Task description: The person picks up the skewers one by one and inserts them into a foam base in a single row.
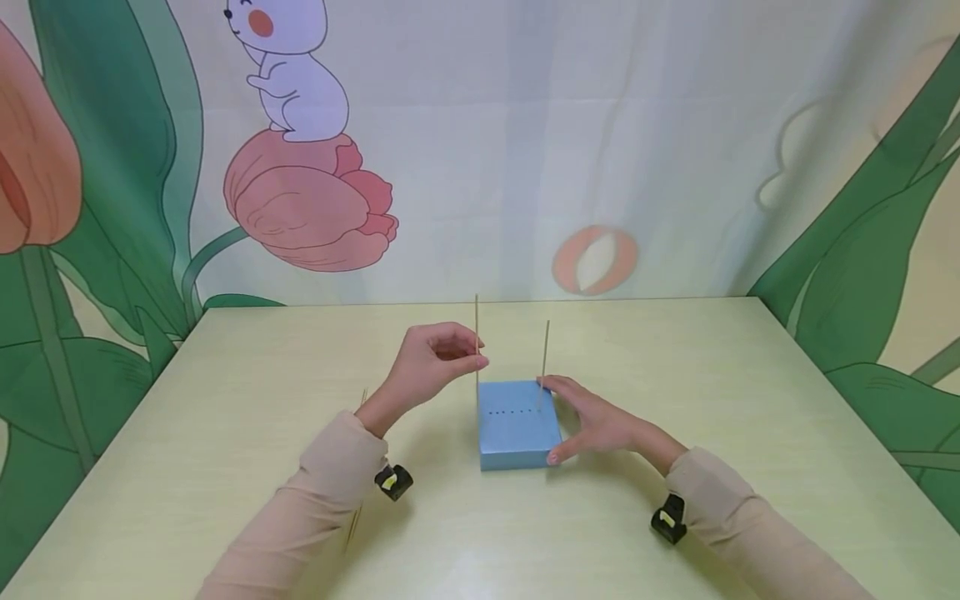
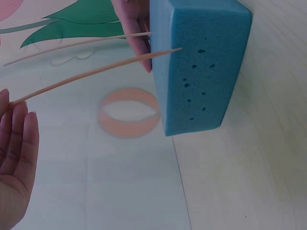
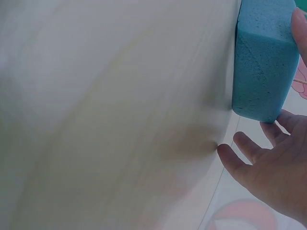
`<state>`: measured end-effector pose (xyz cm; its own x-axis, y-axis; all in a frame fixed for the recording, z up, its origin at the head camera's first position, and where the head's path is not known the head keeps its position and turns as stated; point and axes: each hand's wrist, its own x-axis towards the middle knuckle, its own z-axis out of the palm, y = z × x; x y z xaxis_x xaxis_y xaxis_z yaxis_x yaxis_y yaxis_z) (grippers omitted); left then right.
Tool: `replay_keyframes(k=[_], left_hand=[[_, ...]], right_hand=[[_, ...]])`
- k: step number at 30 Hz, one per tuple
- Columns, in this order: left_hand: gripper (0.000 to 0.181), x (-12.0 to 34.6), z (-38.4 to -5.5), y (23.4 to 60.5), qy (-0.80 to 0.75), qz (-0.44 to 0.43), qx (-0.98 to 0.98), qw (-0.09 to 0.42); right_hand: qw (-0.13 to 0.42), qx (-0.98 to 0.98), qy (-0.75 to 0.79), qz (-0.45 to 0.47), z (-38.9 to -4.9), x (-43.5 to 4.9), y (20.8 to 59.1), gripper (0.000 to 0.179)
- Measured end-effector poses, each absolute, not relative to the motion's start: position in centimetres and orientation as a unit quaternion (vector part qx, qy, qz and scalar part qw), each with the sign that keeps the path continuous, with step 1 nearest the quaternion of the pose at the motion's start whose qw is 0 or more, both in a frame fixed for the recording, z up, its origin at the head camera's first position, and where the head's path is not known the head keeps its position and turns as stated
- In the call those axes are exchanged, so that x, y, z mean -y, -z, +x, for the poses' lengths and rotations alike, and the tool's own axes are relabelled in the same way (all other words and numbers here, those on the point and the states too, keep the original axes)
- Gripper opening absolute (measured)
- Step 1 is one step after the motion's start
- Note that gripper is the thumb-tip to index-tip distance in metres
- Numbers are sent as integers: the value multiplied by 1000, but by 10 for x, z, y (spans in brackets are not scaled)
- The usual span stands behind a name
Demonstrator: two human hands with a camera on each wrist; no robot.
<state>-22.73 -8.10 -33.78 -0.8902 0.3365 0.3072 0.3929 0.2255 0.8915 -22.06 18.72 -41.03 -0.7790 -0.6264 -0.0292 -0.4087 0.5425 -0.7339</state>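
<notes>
A blue foam block (image 1: 517, 429) with a row of small holes in its top lies on the table. My left hand (image 1: 442, 354) pinches a thin wooden skewer (image 1: 477, 325) upright by the block's left edge. In the left wrist view, the pointed tip of this skewer (image 2: 163, 52) overlaps the block's edge, close to a side with several holes. My right hand (image 1: 596, 417) grips the block's right side, thumb at the front corner and fingers at the back one; the right wrist view shows fingertips (image 3: 271, 129) against the block. A second skewer (image 1: 545, 358) stands in the block's top, near the right end of the row.
More thin skewers (image 1: 354, 525) lie on the table under my left forearm, which partly hides them. Behind the table's back edge hangs a printed curtain (image 1: 480, 167) with flowers and an animal. A small black camera (image 1: 393, 482) is worn on each wrist.
</notes>
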Motion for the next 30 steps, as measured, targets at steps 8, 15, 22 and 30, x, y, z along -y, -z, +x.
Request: replay_keyframes(k=[8, 15, 22, 30], left_hand=[[15, 63, -230, 332, 589, -253, 767, 44], [13, 47, -232, 332, 618, -278, 732, 71], [10, 33, -224, 327, 619, -285, 725, 100], [9, 26, -236, 339, 626, -302, 710, 111]], right_hand=[[144, -867, 371, -302, -222, -187, 413, 105], [147, -869, 365, -299, -221, -187, 411, 105], [142, -868, 365, -305, -221, -188, 414, 105], [139, -868, 362, -310, -222, -188, 413, 105]])
